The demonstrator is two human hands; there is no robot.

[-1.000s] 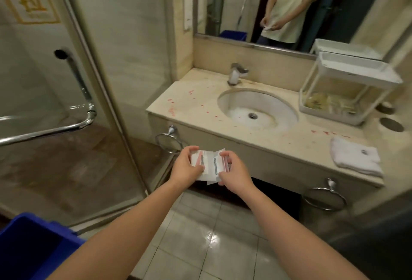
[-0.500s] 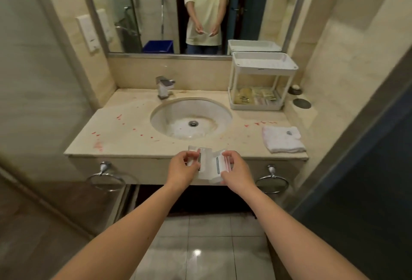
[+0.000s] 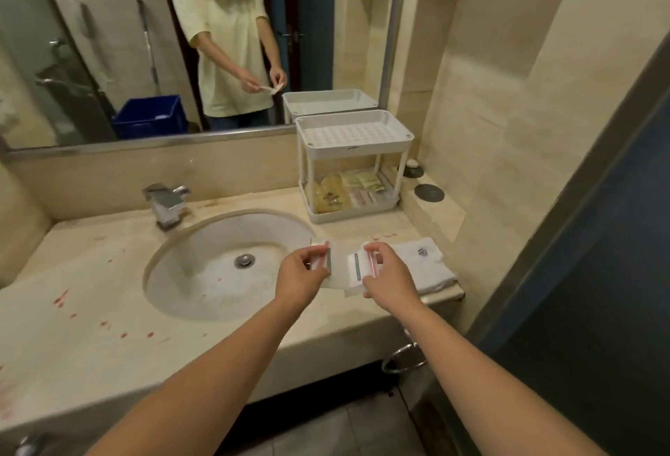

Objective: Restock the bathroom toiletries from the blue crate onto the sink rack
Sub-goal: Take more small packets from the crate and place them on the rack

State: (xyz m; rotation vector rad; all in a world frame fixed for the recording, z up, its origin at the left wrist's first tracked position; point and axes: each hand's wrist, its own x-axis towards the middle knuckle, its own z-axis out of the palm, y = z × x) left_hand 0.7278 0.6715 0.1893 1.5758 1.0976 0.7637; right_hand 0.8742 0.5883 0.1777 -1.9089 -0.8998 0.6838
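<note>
Holding packets [image 3: 352,276] over the right rim of the sink [image 3: 203,252].
Your left hand [image 3: 301,276] pinched one, your right hand [image 3: 391,281] the other, fingers curled; the rack [image 3: 353,152] stood behind, well apart.

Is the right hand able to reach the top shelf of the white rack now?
Probably yes. The right hand pinches a packet in front of the rack; the top shelf is open from above and nothing stands between them.

A white two-tier plastic rack [image 3: 354,155] stood on the beige stone table [image 3: 90,310], right of the oval basin [image 3: 203,274]; a folded white towel [image 3: 431,267] lay before it.
</note>
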